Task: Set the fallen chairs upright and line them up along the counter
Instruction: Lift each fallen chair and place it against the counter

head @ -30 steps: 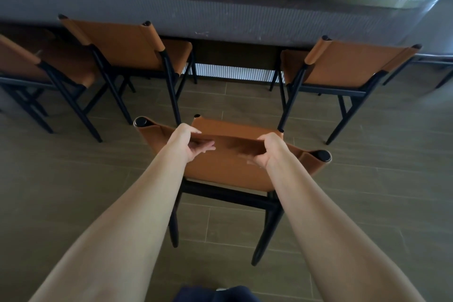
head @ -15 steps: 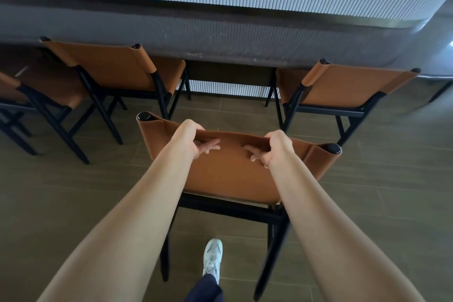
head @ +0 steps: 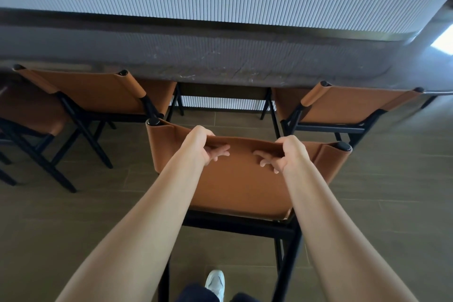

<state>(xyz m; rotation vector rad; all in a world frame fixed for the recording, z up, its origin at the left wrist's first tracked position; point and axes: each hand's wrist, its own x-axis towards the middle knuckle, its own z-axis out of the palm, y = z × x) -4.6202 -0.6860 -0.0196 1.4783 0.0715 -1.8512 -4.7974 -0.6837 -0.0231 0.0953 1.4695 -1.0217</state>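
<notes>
Floor: brown tiles [head: 392, 179] run under both arms up to the base of the counter.
Counter: long dark ledge [head: 220, 56] with a white ribbed front, well ahead of both hands.
Held chair: tan-backed chair [head: 235, 184] on a black frame, upright, directly under the hands, short of the counter.
Left hand: left hand [head: 203, 146] curls over the top edge of the backrest, fingers wrapped onto the near face.
Right hand: right hand [head: 286, 154] grips the same edge in the same way, well apart from the left.
Left neighbour: upright chair [head: 98, 91] ahead and left of the left hand, seat tucked under the ledge.
Right neighbour: matching chair [head: 348, 105] ahead and right of the right hand, also at the ledge.
Far left: part of another chair [head: 29, 108].
Below: white shoe [head: 215, 282] between the forearms.
</notes>
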